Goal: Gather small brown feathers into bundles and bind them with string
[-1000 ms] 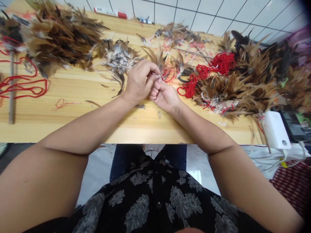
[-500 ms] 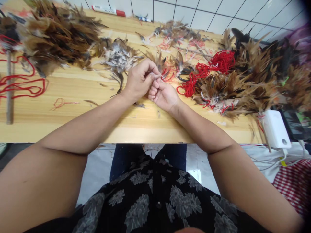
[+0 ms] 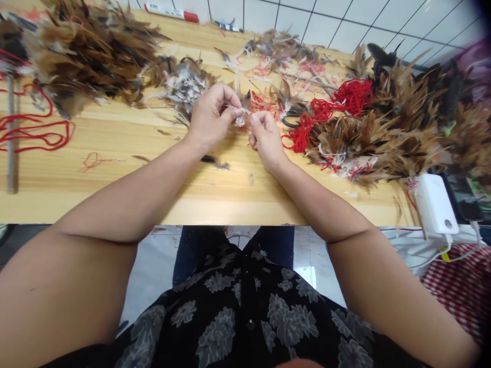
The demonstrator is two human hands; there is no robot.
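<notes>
My left hand (image 3: 212,118) and my right hand (image 3: 264,135) meet above the wooden table (image 3: 126,179), both with fingers pinched. Between them they hold a small bundle of feathers (image 3: 241,118) with white downy ends and what looks like a thin thread. A small dark feather (image 3: 215,161) lies on the table just under my left wrist. A grey-white feather clump (image 3: 183,84) sits just beyond my left hand. Red cord (image 3: 307,128) lies in loops right of my right hand.
A big pile of brown feathers (image 3: 88,46) fills the far left, another (image 3: 387,133) the right. Red cord loops (image 3: 34,130) and a stick (image 3: 11,133) lie at the left edge. A white power bank (image 3: 435,204) with cables sits at the right corner. A marker (image 3: 171,12) lies at the back.
Both hands have lifted slightly and moved away from me. My right hand has turned from palm-up under the left to pinching the bundle beside it, the two hands drawing a little apart.
</notes>
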